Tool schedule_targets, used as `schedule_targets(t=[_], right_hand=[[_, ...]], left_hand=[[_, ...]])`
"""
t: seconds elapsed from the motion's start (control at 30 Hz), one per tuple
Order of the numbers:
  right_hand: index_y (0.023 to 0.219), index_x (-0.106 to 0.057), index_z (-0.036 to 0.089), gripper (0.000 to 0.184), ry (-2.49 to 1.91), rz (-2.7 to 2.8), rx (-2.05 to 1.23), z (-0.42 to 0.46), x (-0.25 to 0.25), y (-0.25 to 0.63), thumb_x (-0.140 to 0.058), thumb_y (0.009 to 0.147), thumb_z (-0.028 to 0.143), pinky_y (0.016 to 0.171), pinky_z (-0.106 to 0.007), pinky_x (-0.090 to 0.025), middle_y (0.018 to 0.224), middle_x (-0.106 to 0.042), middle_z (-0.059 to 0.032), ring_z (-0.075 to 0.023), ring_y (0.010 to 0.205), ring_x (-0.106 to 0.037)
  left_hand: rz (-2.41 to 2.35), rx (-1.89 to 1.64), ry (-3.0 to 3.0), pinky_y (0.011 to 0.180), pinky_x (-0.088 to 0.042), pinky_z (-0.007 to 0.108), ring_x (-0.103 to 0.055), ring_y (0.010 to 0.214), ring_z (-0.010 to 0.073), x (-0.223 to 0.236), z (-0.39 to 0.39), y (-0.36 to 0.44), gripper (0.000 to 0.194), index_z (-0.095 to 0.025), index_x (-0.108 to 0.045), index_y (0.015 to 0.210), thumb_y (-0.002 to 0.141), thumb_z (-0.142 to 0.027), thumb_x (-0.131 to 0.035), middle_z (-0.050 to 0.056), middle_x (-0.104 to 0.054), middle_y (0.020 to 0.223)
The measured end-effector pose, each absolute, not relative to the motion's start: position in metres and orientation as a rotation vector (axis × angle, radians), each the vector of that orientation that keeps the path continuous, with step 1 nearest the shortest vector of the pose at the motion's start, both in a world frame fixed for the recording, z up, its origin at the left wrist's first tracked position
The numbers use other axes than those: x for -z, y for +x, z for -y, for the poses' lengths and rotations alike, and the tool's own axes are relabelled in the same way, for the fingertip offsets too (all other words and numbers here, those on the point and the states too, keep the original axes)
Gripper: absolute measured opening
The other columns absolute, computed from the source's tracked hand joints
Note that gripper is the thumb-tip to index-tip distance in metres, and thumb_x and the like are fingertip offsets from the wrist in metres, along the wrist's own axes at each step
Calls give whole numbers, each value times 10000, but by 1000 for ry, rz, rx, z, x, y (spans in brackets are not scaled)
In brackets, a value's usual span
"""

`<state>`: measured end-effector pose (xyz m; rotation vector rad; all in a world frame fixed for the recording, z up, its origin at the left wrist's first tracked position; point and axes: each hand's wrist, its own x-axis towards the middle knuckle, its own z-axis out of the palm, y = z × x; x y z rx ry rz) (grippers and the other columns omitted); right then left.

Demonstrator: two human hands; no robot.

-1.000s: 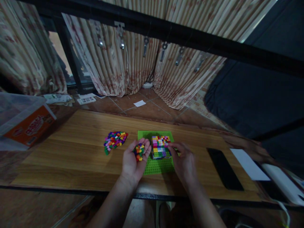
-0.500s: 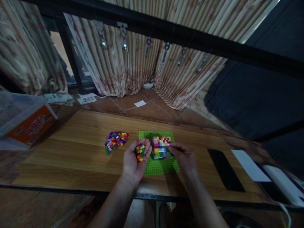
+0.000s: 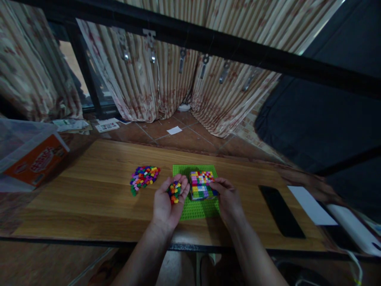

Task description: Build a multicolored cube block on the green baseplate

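My left hand is palm up and cupped around a small heap of coloured toy building bricks. It hovers over the left side of a green studded baseplate. On that plate stands a block built of many-coloured bricks, with rows of yellow, pink, white, green and purple on top. My right hand has thumb and forefinger pinched together at the block's right edge. Any brick between those fingertips is hidden.
A loose pile of bricks lies on the wooden table to the left. Right of the baseplate are a black flat object and a white sheet. A clear plastic box with an orange label stands at far left.
My right hand has shifted slightly at the block's right edge, its fingers still pinched. The cupped left hand stays almost in place. The whole view has moved a little.
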<state>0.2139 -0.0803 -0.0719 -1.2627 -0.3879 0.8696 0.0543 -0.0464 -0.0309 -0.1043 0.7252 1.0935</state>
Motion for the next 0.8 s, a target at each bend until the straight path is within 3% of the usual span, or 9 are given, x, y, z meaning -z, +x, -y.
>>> schedule_targets(t=[0.3,0.53,0.67,0.8], right_hand=[[719,-650,186,282,-1273,446,-891,89,63,220,-837,516,245,582,-237,-465,686,-658,30,-109,606,-598],[777,-680,198,191,-1338,558,-438,101,46,222,-771,662,321,608,-232,-444,706,-644,32,-95,625,-568],[881,-718,235,112,-1365,1043,-398,108,38,194,-686,786,287,723,-286,-478,868,-685,-11,-145,794,-620],[999,-707,284,173,-1407,1414,-384,109,37,175,-604,863,253,847,-317,-483,1042,-664,-23,-169,979,-611]], left_hand=[[-665,-1060,-100,798,-561,330,-693,793,192,28,48,55,216,-74,-662,804,870,-187,-490,139,-698,838],[-519,-1002,-38,862,-547,357,-659,1029,264,26,49,54,250,-58,-664,933,869,-243,-510,205,-667,1117],[-447,-957,-21,931,-515,349,-618,1116,261,27,52,56,264,-58,-662,982,873,-239,-504,192,-652,1169],[-440,-941,-1,934,-511,342,-602,1139,257,26,54,56,269,-61,-666,990,877,-235,-495,176,-660,1161]])
